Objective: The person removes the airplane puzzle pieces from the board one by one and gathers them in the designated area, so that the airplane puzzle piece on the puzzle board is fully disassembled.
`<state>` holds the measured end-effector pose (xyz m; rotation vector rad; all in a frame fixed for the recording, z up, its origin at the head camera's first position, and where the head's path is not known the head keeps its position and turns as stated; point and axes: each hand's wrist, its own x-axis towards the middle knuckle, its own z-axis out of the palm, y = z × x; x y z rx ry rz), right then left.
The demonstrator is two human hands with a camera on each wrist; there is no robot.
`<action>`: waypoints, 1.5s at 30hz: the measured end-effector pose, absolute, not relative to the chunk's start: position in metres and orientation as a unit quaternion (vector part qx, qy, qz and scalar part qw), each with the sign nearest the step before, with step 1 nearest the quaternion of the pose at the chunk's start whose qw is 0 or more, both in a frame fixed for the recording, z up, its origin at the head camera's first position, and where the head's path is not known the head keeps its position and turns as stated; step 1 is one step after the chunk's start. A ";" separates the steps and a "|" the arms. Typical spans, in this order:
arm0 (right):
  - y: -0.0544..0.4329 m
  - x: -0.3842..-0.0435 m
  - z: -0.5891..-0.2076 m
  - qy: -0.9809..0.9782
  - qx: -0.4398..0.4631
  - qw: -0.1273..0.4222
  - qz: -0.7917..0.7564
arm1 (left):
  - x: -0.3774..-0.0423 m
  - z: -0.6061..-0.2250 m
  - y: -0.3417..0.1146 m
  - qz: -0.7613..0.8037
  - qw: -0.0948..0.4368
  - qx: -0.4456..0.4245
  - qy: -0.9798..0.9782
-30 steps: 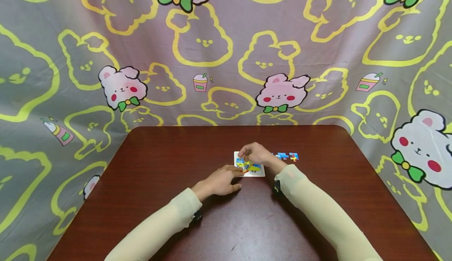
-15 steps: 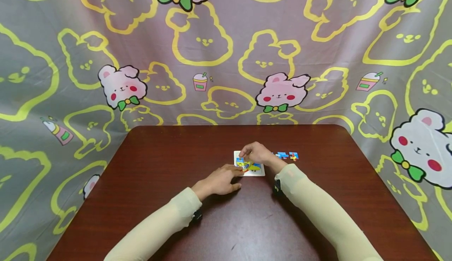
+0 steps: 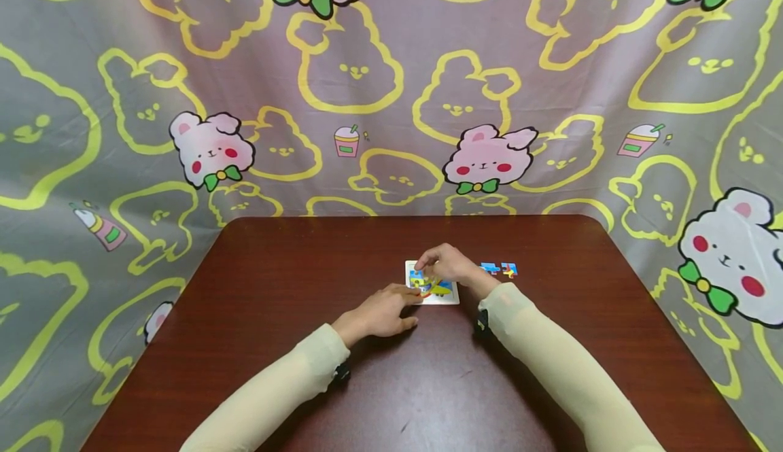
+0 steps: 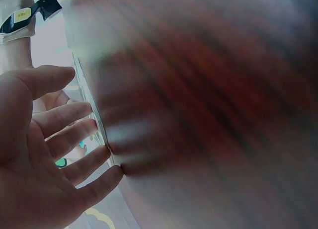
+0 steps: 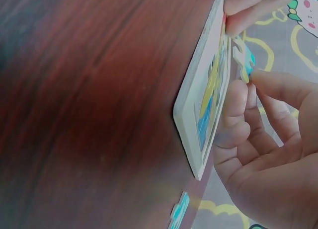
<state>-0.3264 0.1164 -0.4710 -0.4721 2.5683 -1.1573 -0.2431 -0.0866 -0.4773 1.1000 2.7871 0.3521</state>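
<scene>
A square jigsaw puzzle board point(image 5: 182, 120) with a pale rim lies flat on the table, its picture yellow and blue. My right hand point(image 3: 451, 266) is over its upper right part and pinches a small blue and yellow puzzle piece point(image 5: 244, 60) between thumb and fingers, tilted up just above the board in the right wrist view. From the left, my left hand point(image 3: 384, 312) reaches in with its fingers extended, fingertips resting on the board's lower left. The left wrist view shows the left hand's fingers point(image 4: 84, 164) spread along the board's edge.
To the right of the board lie loose puzzle pieces, a blue one point(image 3: 489, 268) and a blue one with red and yellow point(image 3: 509, 270). Behind the brown table point(image 3: 293, 248) hangs a curtain point(image 3: 391, 85) printed with cartoon animals.
My right hand has shifted slightly to the right and up, still pinching the puzzle piece; its wrist covers a little more of the loose pieces. My left hand stays where it was.
</scene>
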 end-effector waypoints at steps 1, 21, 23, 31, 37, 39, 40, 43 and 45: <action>0.118 -0.326 -0.471 0.889 -0.164 0.143 -0.403 | -0.243 -0.477 -0.086 0.117 0.064 0.363 0.922; 0.158 -0.323 -0.465 0.867 -0.142 0.180 -0.442 | -0.241 -0.477 -0.086 0.120 0.067 0.369 0.919; 0.163 -0.323 -0.465 0.867 -0.141 0.180 -0.443 | -0.241 -0.477 -0.086 0.121 0.067 0.369 0.919; 0.177 -0.319 -0.465 0.869 -0.135 0.174 -0.443 | -0.240 -0.476 -0.086 0.118 0.072 0.362 0.922; 0.190 -0.319 -0.466 0.877 -0.123 0.172 -0.431 | -0.240 -0.475 -0.086 0.118 0.077 0.359 0.923; 0.194 -0.319 -0.467 0.881 -0.119 0.174 -0.424 | -0.240 -0.475 -0.086 0.119 0.078 0.357 0.923; 0.196 -0.319 -0.467 0.882 -0.118 0.176 -0.421 | -0.240 -0.475 -0.086 0.119 0.079 0.357 0.923; 0.202 -0.319 -0.468 0.884 -0.113 0.177 -0.417 | -0.240 -0.475 -0.087 0.121 0.077 0.357 0.923; 0.205 -0.319 -0.468 0.886 -0.109 0.177 -0.414 | -0.241 -0.475 -0.087 0.122 0.076 0.358 0.922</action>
